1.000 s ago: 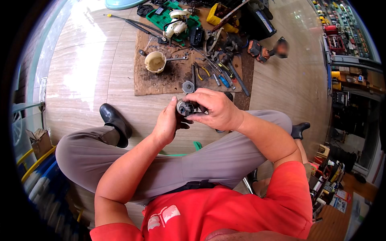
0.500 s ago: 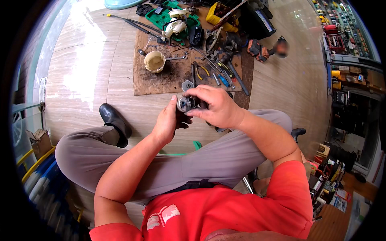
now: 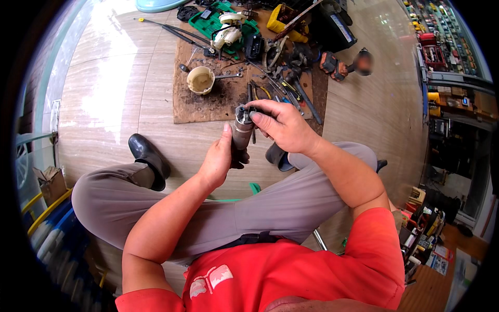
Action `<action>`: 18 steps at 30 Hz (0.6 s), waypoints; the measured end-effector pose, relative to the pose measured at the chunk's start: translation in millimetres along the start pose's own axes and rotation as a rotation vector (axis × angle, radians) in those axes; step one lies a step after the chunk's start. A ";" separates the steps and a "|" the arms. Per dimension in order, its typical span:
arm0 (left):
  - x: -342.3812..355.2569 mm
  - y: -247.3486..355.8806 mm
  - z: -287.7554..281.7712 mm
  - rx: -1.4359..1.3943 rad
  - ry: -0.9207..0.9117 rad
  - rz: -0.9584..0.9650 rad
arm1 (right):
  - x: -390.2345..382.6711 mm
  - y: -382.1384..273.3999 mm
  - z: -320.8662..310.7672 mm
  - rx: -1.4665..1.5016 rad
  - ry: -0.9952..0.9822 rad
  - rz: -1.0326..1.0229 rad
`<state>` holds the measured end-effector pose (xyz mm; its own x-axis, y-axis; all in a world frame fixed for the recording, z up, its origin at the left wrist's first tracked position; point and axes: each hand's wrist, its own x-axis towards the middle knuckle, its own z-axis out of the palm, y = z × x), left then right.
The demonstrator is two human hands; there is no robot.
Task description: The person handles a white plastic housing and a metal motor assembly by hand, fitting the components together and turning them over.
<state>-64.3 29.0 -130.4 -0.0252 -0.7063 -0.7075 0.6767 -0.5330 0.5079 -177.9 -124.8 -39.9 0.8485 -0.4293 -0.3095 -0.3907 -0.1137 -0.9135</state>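
Note:
My left hand (image 3: pixel 218 158) is wrapped round the lower part of a fuel pump (image 3: pixel 242 135), a grey metal cylinder with a dark fitted top. The pump stands nearly upright above the floor, its top end tilted away from me. At that top end, my right hand (image 3: pixel 287 125) has thumb and forefinger closed on the dark fittings; the exact part under the fingertips is hidden. Beyond my hands, a cream plastic cup (image 3: pixel 200 80) sits on the stained cardboard (image 3: pixel 182 110), with a wrench (image 3: pixel 228 76) beside it.
Pliers (image 3: pixel 262 91), screwdrivers and a hammer (image 3: pixel 306 96) lie on the cardboard's right. Farther back are a white plastic assembly (image 3: pixel 227 35), a green case (image 3: pixel 204 23) and a yellow container (image 3: pixel 280 22). A cordless drill (image 3: pixel 338 66) rests on the floor at right.
The pump has swung from pointing its end at me to nearly upright, showing its metal side. My right hand has shifted slightly up and away, to the pump's top.

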 end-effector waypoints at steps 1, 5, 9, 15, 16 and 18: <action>-0.2 0.3 0.2 0.006 -0.001 0.000 | 0.0 0.2 0.3 0.009 0.005 0.006; -0.5 1.3 0.2 0.035 0.003 -0.020 | -0.3 2.9 1.8 0.044 0.022 0.027; 1.9 -0.8 -1.2 0.032 0.014 -0.029 | -1.1 0.7 2.2 0.068 0.018 0.054; 2.5 -2.4 -0.7 0.028 0.034 -0.017 | -3.6 2.1 5.0 -0.124 -0.001 -0.105; 2.4 -2.4 -0.9 0.026 0.033 -0.018 | -4.3 0.0 4.7 -0.158 0.004 -0.126; 2.7 -2.9 -2.2 0.024 0.028 -0.018 | -5.2 -2.5 4.2 -0.225 0.015 -0.167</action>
<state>-64.8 29.6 -134.8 -0.0163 -0.6836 -0.7296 0.6584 -0.5566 0.5068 -179.8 -118.5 -37.1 0.9032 -0.4005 -0.1542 -0.3167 -0.3795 -0.8693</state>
